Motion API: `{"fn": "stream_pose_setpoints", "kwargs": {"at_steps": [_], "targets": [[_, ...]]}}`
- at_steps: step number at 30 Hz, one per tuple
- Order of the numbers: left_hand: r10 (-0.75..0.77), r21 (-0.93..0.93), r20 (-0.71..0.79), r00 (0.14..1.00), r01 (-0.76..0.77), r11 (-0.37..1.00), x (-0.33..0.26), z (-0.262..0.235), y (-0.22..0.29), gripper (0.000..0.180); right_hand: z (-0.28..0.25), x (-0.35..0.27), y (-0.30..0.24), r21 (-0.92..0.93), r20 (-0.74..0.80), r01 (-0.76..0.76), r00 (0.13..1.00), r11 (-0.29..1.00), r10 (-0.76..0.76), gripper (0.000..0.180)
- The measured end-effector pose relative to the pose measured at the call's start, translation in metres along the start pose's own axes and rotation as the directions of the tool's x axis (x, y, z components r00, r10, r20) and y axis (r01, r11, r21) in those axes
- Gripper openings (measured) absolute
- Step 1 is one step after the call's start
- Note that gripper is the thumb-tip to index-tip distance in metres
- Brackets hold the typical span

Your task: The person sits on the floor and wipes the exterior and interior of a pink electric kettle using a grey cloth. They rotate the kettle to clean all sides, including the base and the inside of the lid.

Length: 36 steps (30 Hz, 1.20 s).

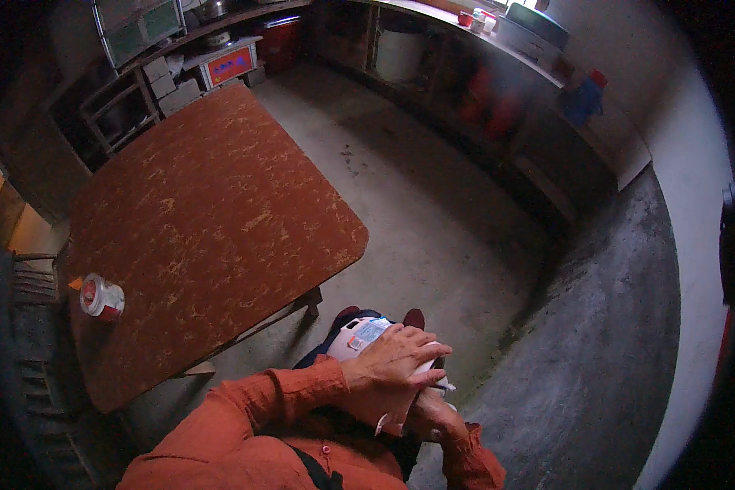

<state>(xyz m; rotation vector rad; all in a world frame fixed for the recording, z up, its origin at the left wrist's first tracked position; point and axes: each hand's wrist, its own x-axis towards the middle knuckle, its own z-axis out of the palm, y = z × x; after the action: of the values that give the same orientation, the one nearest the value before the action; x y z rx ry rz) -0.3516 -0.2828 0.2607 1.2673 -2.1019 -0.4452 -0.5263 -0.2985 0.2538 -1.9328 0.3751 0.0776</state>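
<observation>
In front of my body, low in the view, is a rounded white object (353, 337) with a light blue and white label; its kind does not show clearly. My left hand (394, 357) lies over it, fingers bent across its right side. Lower down and to the right, my right hand (435, 415) is close against the left one. Its fingers are mostly hidden behind the left hand. Small white parts show beside the left fingertips, and a brownish flap hangs under the left palm. Both forearms are in orange sleeves.
To the left stands a reddish-brown table (212, 212) with a white tub (102, 296) near its left edge. Slatted chairs (37, 282) line that side. A long counter (465, 41) runs along the back, with a white bucket (398, 53) beneath. A grey wall (588, 327) rises at the right.
</observation>
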Motion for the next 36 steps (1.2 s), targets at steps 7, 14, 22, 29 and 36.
{"fn": "stream_pose_setpoints", "kwargs": {"at_steps": [7, 14, 22, 29, 36], "targets": [[-0.16, -0.173, 0.077, 0.984, 0.171, 0.97, 0.004, 0.004, -0.007, 0.051, 0.001, 0.003, -0.007, 0.962, -0.259, 0.197, 0.874, 0.187, 0.412, 0.046], [-0.109, -0.108, -0.008, 0.994, 0.108, 0.988, 0.001, 0.005, -0.008, 0.046, 0.029, -0.003, 0.022, 0.881, -0.234, 0.004, 0.873, 0.472, 0.429, 0.053], [-0.046, -0.067, -0.065, 0.997, 0.042, 0.997, 0.002, 0.006, 0.0, 0.044, 0.01, -0.007, 0.031, -0.498, -0.08, -0.015, 0.996, 0.867, -0.029, 0.053], [-0.182, -0.24, 0.011, 0.983, 0.18, 0.954, 0.005, 0.004, -0.016, 0.043, 0.01, -0.008, 0.039, 0.48, -0.741, 0.11, 0.582, 0.87, 0.335, 0.026], [-0.129, -0.129, -0.057, 0.99, 0.121, 0.984, 0.009, 0.013, -0.017, 0.044, 0.016, 0.001, 0.055, -0.376, -0.486, -0.084, 0.866, 0.923, -0.119, 0.048]]}}
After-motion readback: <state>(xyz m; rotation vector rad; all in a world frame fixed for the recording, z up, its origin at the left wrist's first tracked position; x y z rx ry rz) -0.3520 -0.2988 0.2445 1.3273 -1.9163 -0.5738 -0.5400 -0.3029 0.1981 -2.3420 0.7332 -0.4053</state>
